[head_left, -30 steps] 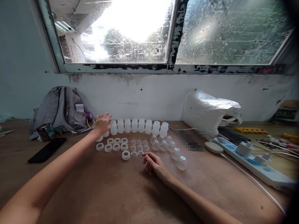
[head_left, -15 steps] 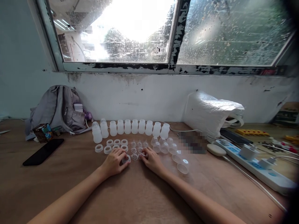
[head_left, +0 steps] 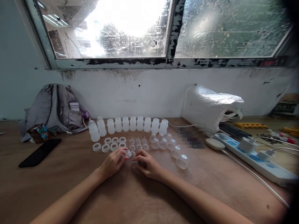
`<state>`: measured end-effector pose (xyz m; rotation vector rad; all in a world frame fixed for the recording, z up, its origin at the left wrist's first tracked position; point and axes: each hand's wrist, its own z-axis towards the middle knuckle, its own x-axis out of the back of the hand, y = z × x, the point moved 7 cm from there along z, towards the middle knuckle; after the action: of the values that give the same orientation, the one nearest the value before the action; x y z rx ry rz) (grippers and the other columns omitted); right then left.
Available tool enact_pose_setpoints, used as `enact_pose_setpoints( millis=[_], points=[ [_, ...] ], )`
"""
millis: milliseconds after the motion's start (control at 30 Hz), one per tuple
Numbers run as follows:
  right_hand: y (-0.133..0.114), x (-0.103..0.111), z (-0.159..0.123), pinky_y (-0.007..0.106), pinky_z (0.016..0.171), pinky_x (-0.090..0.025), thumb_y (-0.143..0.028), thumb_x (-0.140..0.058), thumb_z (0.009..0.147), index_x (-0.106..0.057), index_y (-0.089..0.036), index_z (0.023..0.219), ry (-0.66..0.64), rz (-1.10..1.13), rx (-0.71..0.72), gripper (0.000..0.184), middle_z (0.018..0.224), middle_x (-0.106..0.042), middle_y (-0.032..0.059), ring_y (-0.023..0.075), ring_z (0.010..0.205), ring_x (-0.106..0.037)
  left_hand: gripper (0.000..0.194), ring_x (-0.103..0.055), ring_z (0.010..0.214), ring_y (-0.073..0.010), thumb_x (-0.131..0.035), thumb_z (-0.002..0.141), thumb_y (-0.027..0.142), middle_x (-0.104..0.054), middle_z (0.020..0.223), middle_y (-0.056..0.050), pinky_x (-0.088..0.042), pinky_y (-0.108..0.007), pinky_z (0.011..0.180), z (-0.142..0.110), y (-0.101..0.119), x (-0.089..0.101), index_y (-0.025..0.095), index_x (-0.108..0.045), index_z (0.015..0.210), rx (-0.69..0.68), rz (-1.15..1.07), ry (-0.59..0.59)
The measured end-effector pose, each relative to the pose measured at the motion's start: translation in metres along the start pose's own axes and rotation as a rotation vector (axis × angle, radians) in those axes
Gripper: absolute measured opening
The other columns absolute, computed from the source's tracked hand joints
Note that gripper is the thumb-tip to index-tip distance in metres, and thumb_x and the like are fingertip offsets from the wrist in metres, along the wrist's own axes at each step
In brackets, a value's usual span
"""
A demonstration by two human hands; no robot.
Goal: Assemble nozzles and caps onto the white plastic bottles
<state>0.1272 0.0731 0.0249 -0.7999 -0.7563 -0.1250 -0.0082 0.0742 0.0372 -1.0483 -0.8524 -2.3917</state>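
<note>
A white ring (head_left: 128,153) is held at its near left side by the left hand (head_left: 113,162), its fingers clamped on the rim just above the desk (head_left: 127,199). A small clear teat (head_left: 135,165) is gripped by the right hand (head_left: 149,165), a little nearer and to the right; its fingers are bent together around the piece, which is partly hidden by them. Between and just beyond the hands, clear teats (head_left: 139,147) are set out in short rows, with their tips pointing up. To the left of these, seven loose rings (head_left: 105,148) are laid flat in two rows. To the right, clear domed caps (head_left: 163,144) are grouped, the nearest one being tilted on its side. Along the far side, eight frosted bottles (head_left: 133,123) are lined up uncapped, and at their left end two capped bottles (head_left: 94,132) are stood upright. A black phone (head_left: 40,153) is placed at the far left, near a grey backpack (head_left: 53,107), while a power strip (head_left: 254,160) is laid at the right.
</note>
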Motion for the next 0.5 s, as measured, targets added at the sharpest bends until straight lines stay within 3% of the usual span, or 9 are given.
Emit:
enact_pose_setpoints(
  millis=[100,200,300,400,500],
  points=[
    [0.004,0.002,0.002,0.027,0.068,-0.042,-0.027,-0.052,0.075,-0.054,-0.021,0.1,0.008,0.056,-0.031,0.026,0.089,-0.049,0.0046,0.013,0.071,-0.049,0.011,-0.047,0.105,-0.0184,-0.037,0.083,0.023,-0.051,0.111,-0.01,-0.041,-0.033,0.086,0.0,0.014,-0.002,0.019,-0.045,0.089,-0.053,-0.037,0.014],
    [0.01,0.008,0.002,0.026,0.065,-0.042,-0.025,-0.05,0.076,-0.052,-0.021,0.1,0.053,0.117,-0.103,0.025,0.084,-0.051,0.0035,0.0126,0.069,-0.049,0.01,-0.048,0.104,-0.0175,-0.04,0.082,0.022,-0.05,0.111,-0.01,-0.041,-0.031,0.087,0.003,0.029,-0.01,0.019,-0.045,0.09,-0.154,-0.036,-0.045],
    [0.012,0.009,0.0,0.024,0.063,-0.042,-0.018,-0.048,0.074,-0.041,-0.022,0.112,0.061,0.213,-0.132,0.039,0.089,-0.052,0.0033,0.0128,0.073,-0.05,0.012,-0.049,0.102,-0.0166,-0.041,0.082,0.022,-0.05,0.11,-0.01,-0.042,-0.03,0.087,0.007,0.036,-0.018,0.019,-0.045,0.093,-0.236,-0.009,-0.095],
    [0.007,0.007,-0.001,0.026,0.07,-0.042,-0.008,-0.047,0.065,-0.035,-0.022,0.117,0.041,0.242,-0.078,0.055,0.097,-0.051,0.004,0.0139,0.08,-0.05,0.016,-0.047,0.104,-0.0178,-0.043,0.081,0.024,-0.05,0.108,-0.01,-0.041,-0.03,0.088,0.009,0.036,-0.023,0.018,-0.045,0.096,-0.281,0.038,-0.11],
    [0.002,0.004,-0.001,0.029,0.079,-0.039,-0.006,-0.045,0.06,-0.038,-0.02,0.114,-0.007,0.205,-0.032,0.057,0.102,-0.049,0.005,0.0165,0.089,-0.048,0.018,-0.048,0.103,-0.0177,-0.044,0.081,0.025,-0.051,0.106,-0.01,-0.04,-0.03,0.088,0.011,0.032,-0.025,0.018,-0.046,0.097,-0.256,0.028,-0.11]
  ],
)
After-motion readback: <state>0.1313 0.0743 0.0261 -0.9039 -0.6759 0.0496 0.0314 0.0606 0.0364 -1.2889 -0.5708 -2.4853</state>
